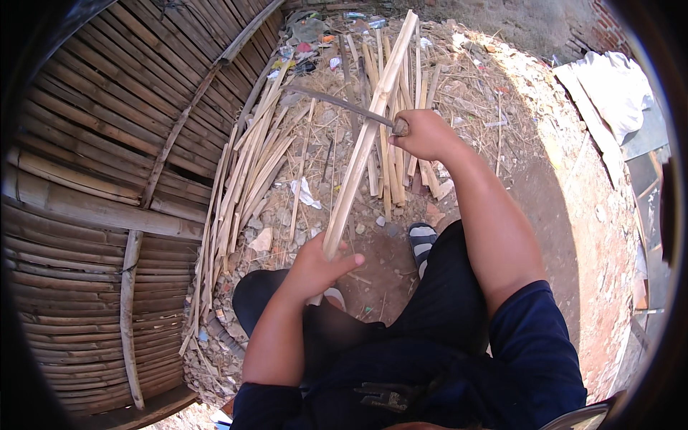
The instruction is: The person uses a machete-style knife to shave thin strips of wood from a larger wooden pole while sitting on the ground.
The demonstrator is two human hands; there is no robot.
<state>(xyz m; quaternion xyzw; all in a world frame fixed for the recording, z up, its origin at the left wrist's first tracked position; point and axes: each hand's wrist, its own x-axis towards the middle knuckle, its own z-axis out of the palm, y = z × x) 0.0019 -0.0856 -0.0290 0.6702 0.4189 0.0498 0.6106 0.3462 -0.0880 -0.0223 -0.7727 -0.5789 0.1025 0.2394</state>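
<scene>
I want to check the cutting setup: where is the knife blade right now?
In the head view, the blade sits upper centre, held by the right hand, reaching left across the long bamboo strip that the left hand grips.

You're sitting in what looks like an outdoor backyard bamboo-working spot, not any indoor shop. To your left there's a big wall of flat, weathered split-bamboo slats (107,179) tied onto round poles. In front of you the bare dirt ground (552,215) is littered with stones, dry straw and scraps of litter, with a heap of pale, freshly split bamboo strips (251,172) piled on it in sunlight. Off to the right you've got a rough reddish brick wall (609,29) and a crumpled white sack (616,86).
</scene>
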